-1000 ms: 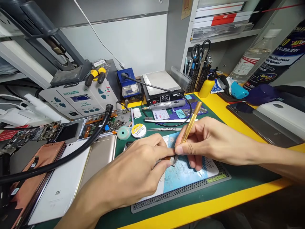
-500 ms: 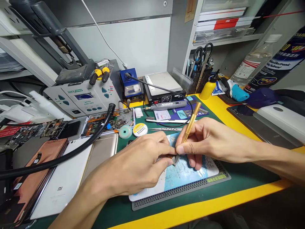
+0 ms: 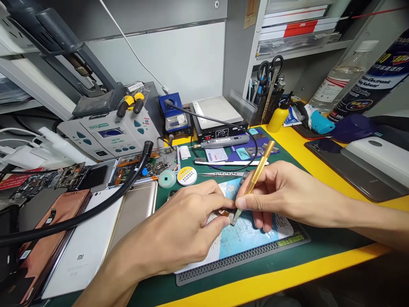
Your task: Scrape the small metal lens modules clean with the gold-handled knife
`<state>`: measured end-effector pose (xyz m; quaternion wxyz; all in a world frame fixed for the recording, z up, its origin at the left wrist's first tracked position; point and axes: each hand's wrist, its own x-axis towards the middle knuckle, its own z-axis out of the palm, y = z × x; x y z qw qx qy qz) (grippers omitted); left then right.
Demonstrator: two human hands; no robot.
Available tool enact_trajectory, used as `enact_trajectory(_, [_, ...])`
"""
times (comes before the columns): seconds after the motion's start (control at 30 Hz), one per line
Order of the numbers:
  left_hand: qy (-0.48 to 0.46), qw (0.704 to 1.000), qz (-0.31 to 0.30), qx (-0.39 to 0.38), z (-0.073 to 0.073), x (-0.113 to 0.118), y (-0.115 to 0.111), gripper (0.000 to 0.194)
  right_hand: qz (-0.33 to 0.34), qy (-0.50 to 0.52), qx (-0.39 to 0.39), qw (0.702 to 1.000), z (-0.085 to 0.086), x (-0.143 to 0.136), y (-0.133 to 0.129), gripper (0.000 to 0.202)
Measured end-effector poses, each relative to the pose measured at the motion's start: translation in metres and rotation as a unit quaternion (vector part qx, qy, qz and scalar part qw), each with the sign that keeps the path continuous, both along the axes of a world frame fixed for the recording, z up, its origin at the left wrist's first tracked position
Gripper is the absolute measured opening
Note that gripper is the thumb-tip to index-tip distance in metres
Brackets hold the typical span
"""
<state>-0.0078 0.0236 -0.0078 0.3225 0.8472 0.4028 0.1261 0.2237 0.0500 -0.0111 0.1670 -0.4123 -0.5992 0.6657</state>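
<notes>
My right hand (image 3: 271,192) grips a gold-handled knife (image 3: 259,166), its blade pointing down at a small part under my fingers. My left hand (image 3: 188,221) pinches that small part (image 3: 225,212), which has a copper-coloured flex piece and a metallic end near the blade tip. Much of the part is hidden by my fingers. Beneath both hands lies a blue and white board (image 3: 246,238), on top of a grey perforated mat (image 3: 204,276).
Phones (image 3: 86,247) lie at the left under a black hose (image 3: 96,209). Tweezers (image 3: 220,174), a brush (image 3: 230,162) and a round tin (image 3: 187,175) are behind my hands. A yellow bottle (image 3: 278,117) stands at the back right.
The gap between my left thumb and index finger has widened, showing more of the copper-coloured piece. The knife handle leans further right. The view has shifted slightly.
</notes>
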Motion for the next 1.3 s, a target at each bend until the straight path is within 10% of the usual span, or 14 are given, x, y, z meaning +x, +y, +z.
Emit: enact_trajectory(1.3, [-0.050,0.989,0.045,0.129,-0.020,0.000,-0.019,0.022,-0.086,0.035,0.072,0.993,-0.004,0.002,-0.017,0.019])
